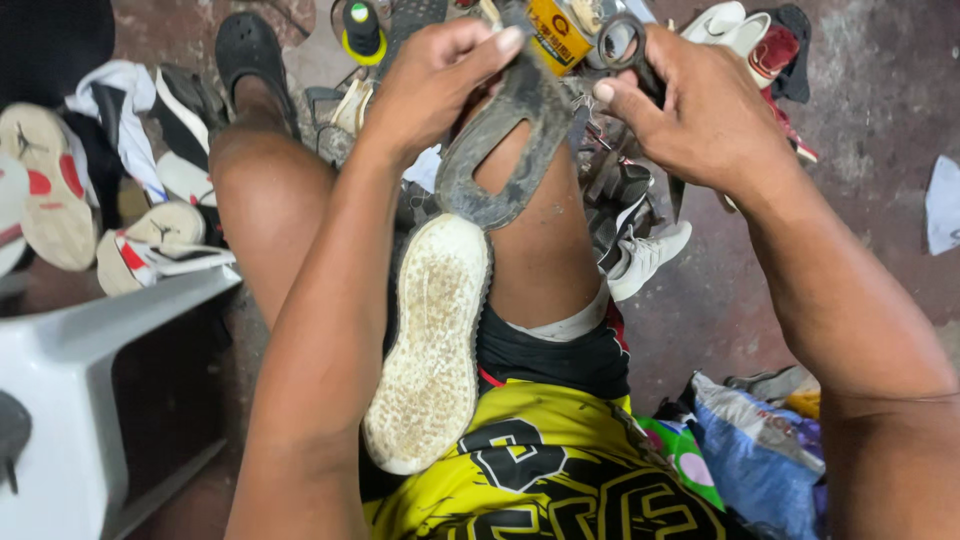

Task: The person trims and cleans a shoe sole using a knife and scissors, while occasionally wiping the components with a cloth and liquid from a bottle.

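Concrete floor (870, 90), yellow can (556, 35).

A shoe (432, 345) lies sole-up along the seated person's lap, heel toward the body, toe pointing away. Its pale, off-white sole is speckled with dirt and dried glue. A dark grey rubber outsole strip (505, 140), shaped like a loop with an open middle, is peeled up from the toe end and stands raised above the knee, worn and dusty. A pair of dark metal scissors (630, 50) with round handle loops sits just beside the strip's top edge.
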